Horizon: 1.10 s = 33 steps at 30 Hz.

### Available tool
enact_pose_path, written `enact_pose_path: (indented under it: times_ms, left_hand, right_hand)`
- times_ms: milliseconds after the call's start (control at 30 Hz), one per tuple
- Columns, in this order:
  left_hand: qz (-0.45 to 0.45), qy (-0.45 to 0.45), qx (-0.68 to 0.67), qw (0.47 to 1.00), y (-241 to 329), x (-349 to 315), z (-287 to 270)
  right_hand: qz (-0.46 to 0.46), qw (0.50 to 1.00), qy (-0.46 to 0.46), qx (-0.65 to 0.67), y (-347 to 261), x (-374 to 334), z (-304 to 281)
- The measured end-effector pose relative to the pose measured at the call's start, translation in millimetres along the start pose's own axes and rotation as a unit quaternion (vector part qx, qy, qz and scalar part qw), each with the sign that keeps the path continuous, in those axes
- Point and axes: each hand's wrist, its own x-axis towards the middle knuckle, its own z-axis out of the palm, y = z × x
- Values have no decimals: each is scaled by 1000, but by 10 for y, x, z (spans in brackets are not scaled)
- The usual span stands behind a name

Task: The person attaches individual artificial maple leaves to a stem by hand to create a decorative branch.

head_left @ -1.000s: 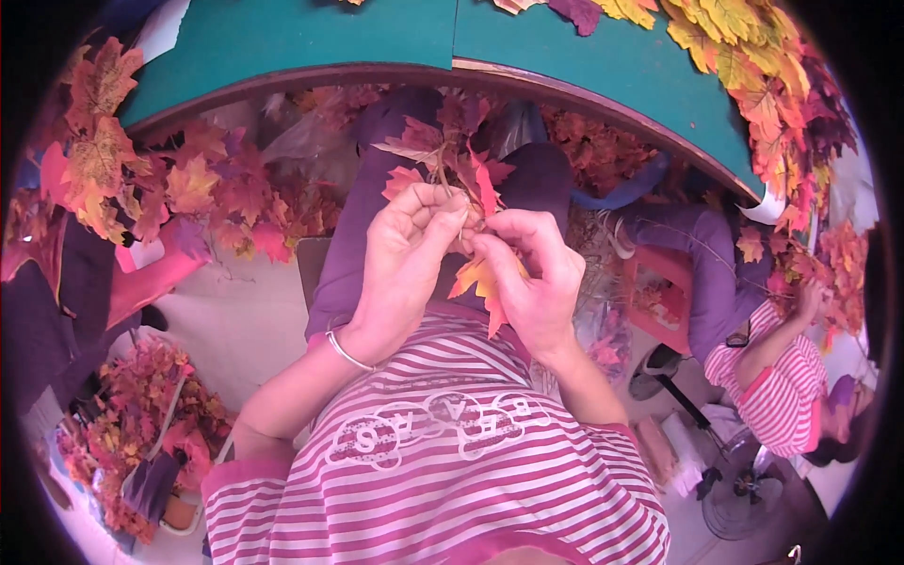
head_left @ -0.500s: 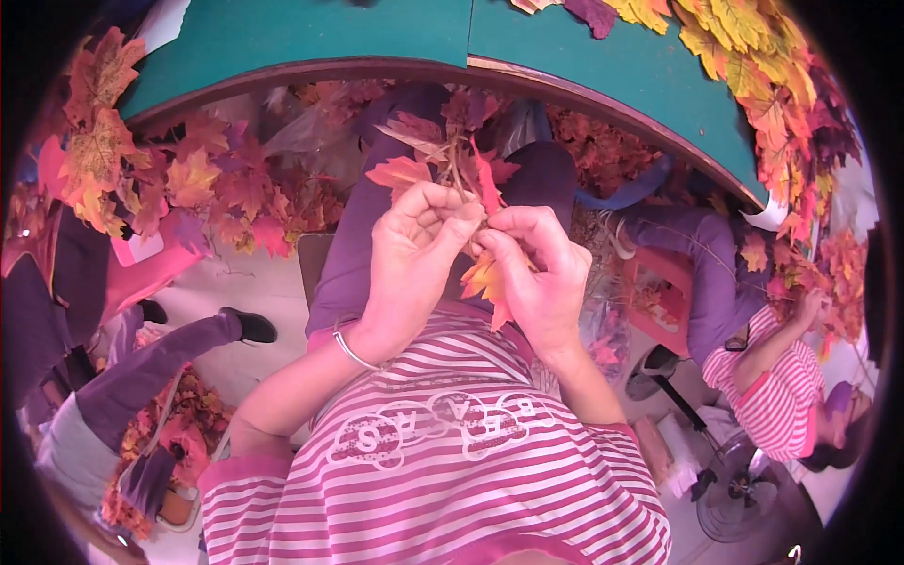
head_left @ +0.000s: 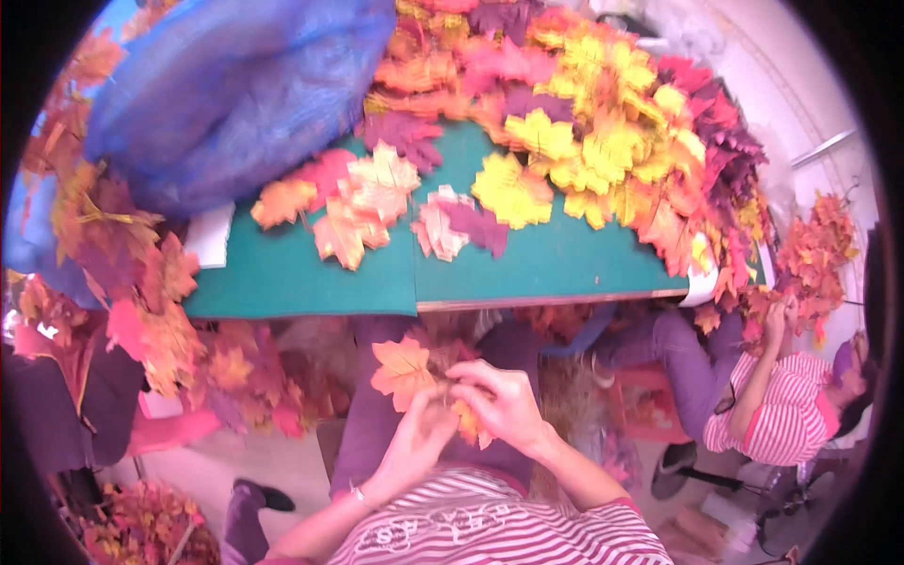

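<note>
My left hand and my right hand meet above my lap, just below the table's near edge. Both are closed with fingertips pinched on an artificial maple leaf garland. One orange leaf of it sticks up past my left hand. A smaller yellow-orange leaf hangs between the hands. Motion blur and my fingers hide the exact spot on the stem where they grip.
The green table carries yellow leaves, pale orange leaves and a big blue sack. Leaf garlands hang at the left. A co-worker in a striped shirt handles leaves at the right.
The view has tilted up, so more of the tabletop, leaf piles and blue sack show. My hands stay together on the garland; an orange leaf now stands out by my left hand.
</note>
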Motion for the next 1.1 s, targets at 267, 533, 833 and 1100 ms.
enact_pose_path:
  times_ms: [267, 533, 833, 1100]
  left_hand:
    - [-47, 103, -183, 977, 66, -91, -541]
    - [8, 184, -133, 974, 68, 17, -649]
    - [83, 260, 97, 957, 51, 14, -821]
    - [102, 267, 111, 952, 37, -23, -740]
  right_hand:
    - [-290, 939, -127, -134, -449, 1539, -518]
    - [-117, 941, 238, -209, 89, 4585, -1002]
    - [12, 913, 272, -304, 181, 4914, -877]
    - [-123, 876, 360, -297, 74, 4521, -1119]
